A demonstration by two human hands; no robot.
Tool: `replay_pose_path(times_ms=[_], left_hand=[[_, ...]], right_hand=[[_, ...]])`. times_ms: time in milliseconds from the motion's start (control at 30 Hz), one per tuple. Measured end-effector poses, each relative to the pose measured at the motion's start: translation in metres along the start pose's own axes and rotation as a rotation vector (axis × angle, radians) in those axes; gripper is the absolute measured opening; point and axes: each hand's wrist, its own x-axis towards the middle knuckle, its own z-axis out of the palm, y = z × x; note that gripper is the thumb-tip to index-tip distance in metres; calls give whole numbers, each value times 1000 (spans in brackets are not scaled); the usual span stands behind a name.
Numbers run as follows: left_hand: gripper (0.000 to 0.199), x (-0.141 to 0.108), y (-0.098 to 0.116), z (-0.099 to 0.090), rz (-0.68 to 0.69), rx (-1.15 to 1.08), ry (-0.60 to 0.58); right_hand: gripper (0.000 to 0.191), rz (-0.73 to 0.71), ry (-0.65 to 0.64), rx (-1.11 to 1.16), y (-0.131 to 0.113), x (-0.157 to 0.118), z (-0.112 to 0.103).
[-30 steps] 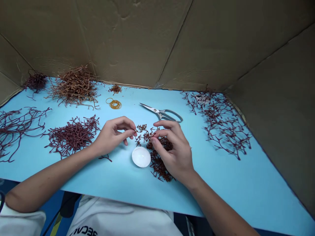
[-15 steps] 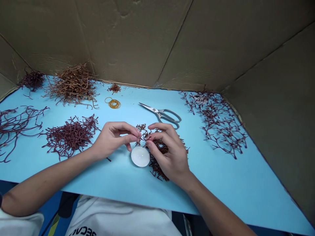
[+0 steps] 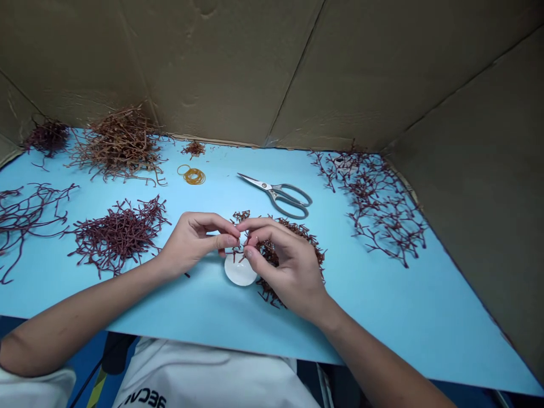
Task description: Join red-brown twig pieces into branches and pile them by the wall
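Note:
My left hand (image 3: 193, 241) pinches a small reddish-brown branched twig (image 3: 238, 253) between thumb and fingers. Opposite it, my right hand (image 3: 291, 263) has its thumb and fingers closed at the same twig, and the fingertips of both hands nearly meet. The twig's thin prongs hang over a small round white dish (image 3: 240, 274), whose far rim is partly covered by them. Under and beside my right hand lies a heap of short brown twig pieces (image 3: 306, 238), partly hidden by that hand.
Grey-handled scissors (image 3: 276, 195) lie beyond my hands, with yellow rubber bands (image 3: 194, 176) to their left. Purple-brown twigs (image 3: 121, 235) form a pile at left; tan twigs (image 3: 121, 144) are behind. Branching twigs (image 3: 378, 204) spread at right. Cardboard walls (image 3: 221, 68) enclose the blue table (image 3: 382, 317).
My right fingertips have moved left, closer to my left hand. The twig now hangs lower, over the dish's far edge. The whole view has shifted slightly.

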Motion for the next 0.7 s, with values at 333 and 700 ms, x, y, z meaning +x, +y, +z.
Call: replay_pose_path(times_ms=[333, 700], left_hand=[[9, -3, -2, 0, 62, 35, 8], [9, -5, -1, -2, 54, 9, -67]], right_hand=[[11, 16, 7, 84, 5, 0, 0], [13, -11, -22, 82, 4, 0, -2]])
